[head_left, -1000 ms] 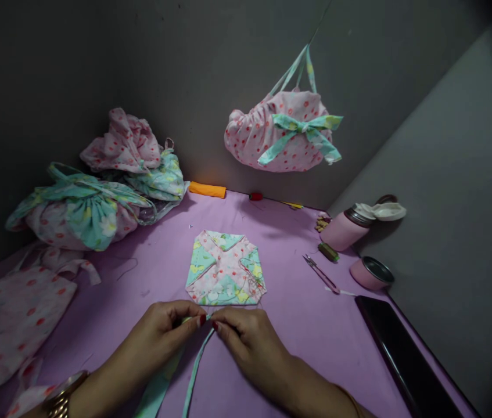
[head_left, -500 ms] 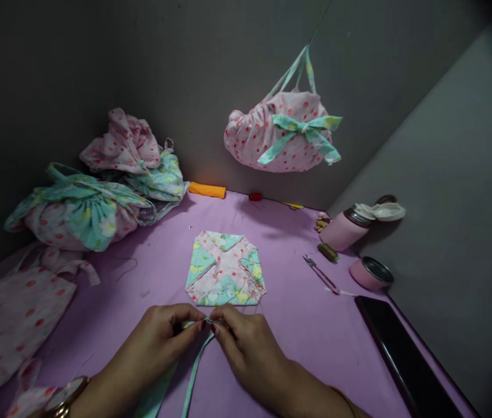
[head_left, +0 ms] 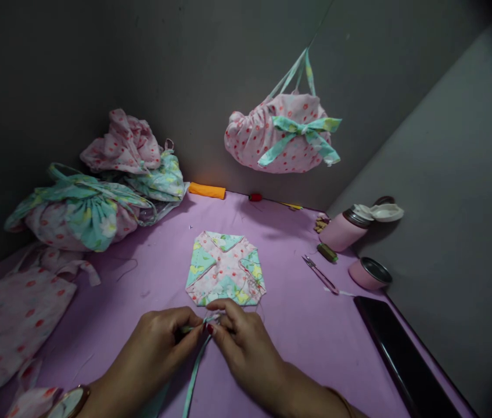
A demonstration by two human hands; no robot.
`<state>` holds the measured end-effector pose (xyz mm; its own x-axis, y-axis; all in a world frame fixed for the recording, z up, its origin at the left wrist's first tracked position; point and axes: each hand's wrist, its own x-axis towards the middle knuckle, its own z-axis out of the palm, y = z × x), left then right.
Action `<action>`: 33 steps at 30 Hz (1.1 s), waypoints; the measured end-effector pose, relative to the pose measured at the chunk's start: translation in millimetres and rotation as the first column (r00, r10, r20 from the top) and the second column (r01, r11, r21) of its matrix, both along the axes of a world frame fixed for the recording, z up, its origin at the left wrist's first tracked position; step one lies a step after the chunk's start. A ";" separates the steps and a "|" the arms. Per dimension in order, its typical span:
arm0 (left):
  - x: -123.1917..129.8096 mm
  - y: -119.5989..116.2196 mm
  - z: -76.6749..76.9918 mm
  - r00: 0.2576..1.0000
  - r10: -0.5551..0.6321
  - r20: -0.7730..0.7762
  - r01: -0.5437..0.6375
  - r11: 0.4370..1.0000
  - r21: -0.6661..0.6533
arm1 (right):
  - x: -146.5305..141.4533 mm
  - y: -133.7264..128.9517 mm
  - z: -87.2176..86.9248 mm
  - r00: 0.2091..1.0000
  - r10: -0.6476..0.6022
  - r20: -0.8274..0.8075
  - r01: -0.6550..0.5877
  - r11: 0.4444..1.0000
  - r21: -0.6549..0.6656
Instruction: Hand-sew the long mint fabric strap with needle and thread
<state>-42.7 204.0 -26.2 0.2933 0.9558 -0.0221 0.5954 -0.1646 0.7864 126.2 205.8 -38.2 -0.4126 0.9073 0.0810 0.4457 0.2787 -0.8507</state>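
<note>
Between my two hands runs a narrow mint-green fabric strap [head_left: 195, 371], its long tail hanging down toward the table's near edge. My left hand [head_left: 162, 339] pinches the strap between thumb and fingertips. Close beside it, my right hand [head_left: 243, 345] holds the strap's end with thumb and fingers, the index finger raised a little. Whether a needle is in the fingers I cannot make out. Just beyond the hands lies a flat patchwork fabric piece [head_left: 228, 270], pink with red dots and mint floral corners. Loose dark thread [head_left: 252, 278] tangles over its right side.
Thread snips [head_left: 320, 275], a green thread spool [head_left: 327, 253], a pink flask [head_left: 344, 229], its cup [head_left: 370, 274] and a black case [head_left: 402, 354] line the right. Gathered fabric bags [head_left: 84, 209] heap at left. Another bag [head_left: 283, 133] hangs above. An orange roll [head_left: 207, 190] lies at the back.
My right hand's index finger has lifted and shifted slightly left and up, showing more of the strap's end. My left hand has moved slightly left. The patchwork piece has stayed still.
</note>
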 end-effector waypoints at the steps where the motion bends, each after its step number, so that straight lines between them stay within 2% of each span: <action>1: 0.3 -0.4 -0.1 1.000 -0.005 -0.001 0.005 1.000 0.003 | -1.0 0.7 -0.6 0.998 -0.012 -0.057 0.008 0.998 -0.059; 5: 2.3 -2.9 0.2 0.999 -0.047 0.001 0.047 0.999 0.008 | -8.0 3.7 -1.1 0.937 -0.101 -0.333 -0.030 0.930 -0.366; 8: 3.3 -3.6 0.7 0.992 -0.104 0.077 0.104 0.995 0.009 | -12.7 4.8 -0.5 0.889 -0.128 -0.440 -0.081 0.901 -0.426; 12: -1.1 1.1 -1.2 0.971 -0.129 0.200 0.137 0.990 -0.027 | -5.9 11.1 3.2 0.898 -0.072 -0.433 -0.149 0.878 -0.454; 15: -7.8 7.4 -5.3 0.981 -0.043 0.189 0.049 0.998 -0.027 | 13.1 22.9 12.4 0.929 -0.024 -0.369 -0.188 0.828 -0.528; 17: -11.7 11.2 -7.5 0.987 0.011 0.159 -0.009 1.000 -0.015 | 30.3 32.0 22.6 0.942 -0.020 -0.334 -0.178 0.814 -0.553; 20: -15.1 15.0 -7.9 0.984 0.075 0.162 -0.075 0.997 -0.005 | 59.2 41.5 44.1 0.961 -0.041 -0.272 -0.102 0.865 -0.492; 21: -15.6 15.7 -7.5 0.981 0.092 0.173 -0.093 0.996 -0.002 | 68.8 43.0 52.2 0.972 -0.012 -0.236 -0.105 0.872 -0.478; 23: -15.9 16.6 -6.8 0.975 0.114 0.191 -0.117 0.993 0.004 | 85.8 44.6 66.8 0.982 0.140 -0.127 -0.184 0.858 -0.479; 24: -15.7 16.7 -6.6 0.974 0.114 0.195 -0.118 0.993 0.009 | 92.1 45.3 72.1 0.977 0.206 -0.058 -0.210 0.868 -0.450; 25: -15.2 16.4 -6.4 0.975 0.106 0.196 -0.111 0.994 0.012 | 96.2 46.1 75.3 0.976 0.216 0.012 -0.196 0.904 -0.381; 26: -14.6 15.8 -6.2 0.977 0.092 0.190 -0.097 0.995 0.017 | 97.6 47.2 76.2 0.986 0.155 0.065 -0.132 0.953 -0.274; 27: -13.7 14.9 -6.0 0.981 0.072 0.180 -0.077 0.997 0.020 | 96.0 48.2 74.6 0.996 0.036 0.084 -0.023 0.989 -0.144; 29: -11.4 12.3 -5.0 0.988 0.021 0.154 -0.025 0.999 0.023 | 83.9 48.9 65.4 0.984 -0.176 0.023 0.175 0.984 0.019; 30: -10.1 10.8 -4.3 0.989 -0.008 0.145 0.005 1.000 0.023 | 74.3 47.9 58.6 0.977 -0.214 -0.019 0.215 0.976 0.023; 31: -8.9 9.3 -3.5 0.990 -0.035 0.140 0.032 0.999 0.025 | 63.2 45.8 51.2 0.978 -0.200 -0.051 0.200 0.980 -0.004; 33: -6.7 6.4 -2.0 0.986 -0.090 0.138 0.087 0.996 0.031 | 40.2 39.0 37.0 0.987 -0.117 -0.110 0.107 0.990 -0.093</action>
